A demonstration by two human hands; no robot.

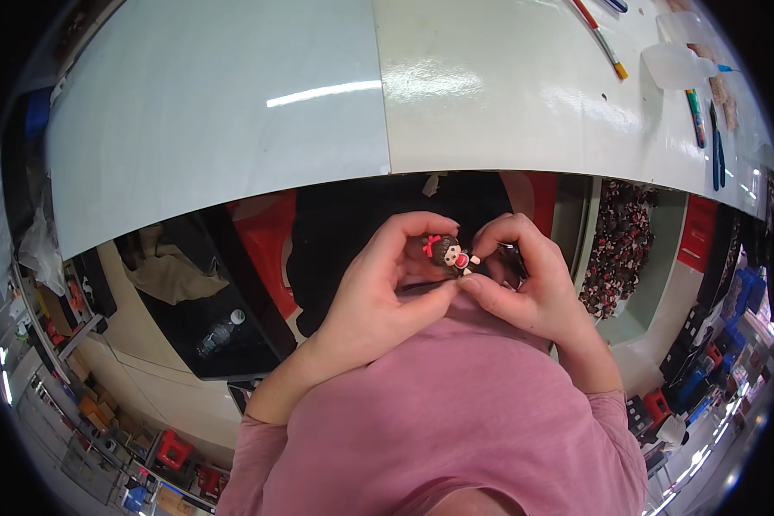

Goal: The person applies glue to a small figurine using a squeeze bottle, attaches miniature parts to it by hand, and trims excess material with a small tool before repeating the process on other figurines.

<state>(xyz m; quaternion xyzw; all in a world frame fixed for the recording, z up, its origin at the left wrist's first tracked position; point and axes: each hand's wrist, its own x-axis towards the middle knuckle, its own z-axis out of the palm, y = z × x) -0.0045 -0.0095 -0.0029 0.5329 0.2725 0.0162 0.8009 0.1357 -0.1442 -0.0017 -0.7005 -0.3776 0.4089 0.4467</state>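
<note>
A small doll figurine [446,252] with dark brown hair and a red bow is held between both hands in front of my chest, below the table's near edge. My left hand [371,288] curls around the head end, its thumb pressing along the lower side. With its fingertips, my right hand [535,277] pinches the other end, near the figurine's limbs. Something small and dark shows beneath the right fingers, too hidden to name. Both hands are closed, and part of the figurine's body lies behind the fingers.
The white table [206,103] spans the far side, with a red-handled brush [600,39], a translucent cup [669,66], a green marker [695,118] and a dark slim tool [716,148]. Rightward, a pale bin [660,273] holds many small brown-red pieces [612,249]. Leftward, a bottle [219,335] lies in a black box.
</note>
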